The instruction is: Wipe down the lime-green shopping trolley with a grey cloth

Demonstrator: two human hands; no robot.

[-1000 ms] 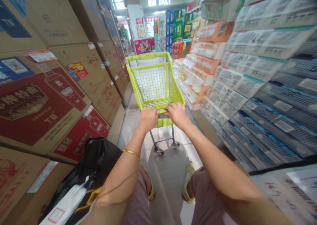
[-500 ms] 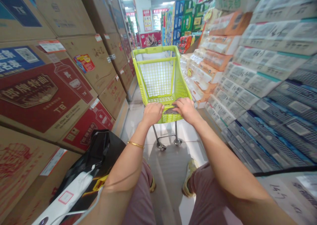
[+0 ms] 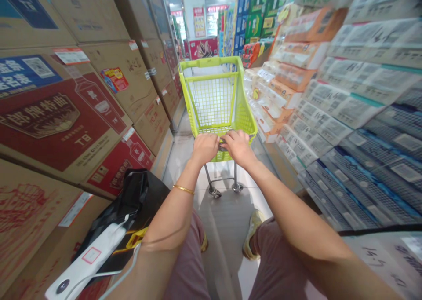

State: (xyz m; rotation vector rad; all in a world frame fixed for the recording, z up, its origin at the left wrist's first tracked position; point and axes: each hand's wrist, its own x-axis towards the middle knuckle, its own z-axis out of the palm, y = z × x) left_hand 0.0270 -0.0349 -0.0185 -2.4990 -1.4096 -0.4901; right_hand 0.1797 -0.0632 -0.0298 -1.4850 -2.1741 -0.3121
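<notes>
A lime-green plastic shopping cart [image 3: 215, 93] stands upright in front of me, and its basket holds nothing that I can see. My left hand [image 3: 206, 147] is closed over the near handle, a gold bangle on its wrist. Right beside it, my right hand [image 3: 236, 145] curls over the same bar, the two almost touching. A dark grey patch shows on the handle between them, mostly hidden by the fingers. Under the basket are thin metal legs with small casters [image 3: 215, 192].
Cardboard cartons [image 3: 59, 119] wall the aisle on the left. At lower left are a black bag [image 3: 132, 194] and a white device [image 3: 89, 260] with a cable. Wrapped packs [image 3: 343, 115] are stacked on the right. Tiled floor [image 3: 178, 159] runs ahead between them.
My right hand has slid left along the handle, closer to my left hand, covering more of the dark patch. The left hand keeps its hold. The view has tilted slightly.
</notes>
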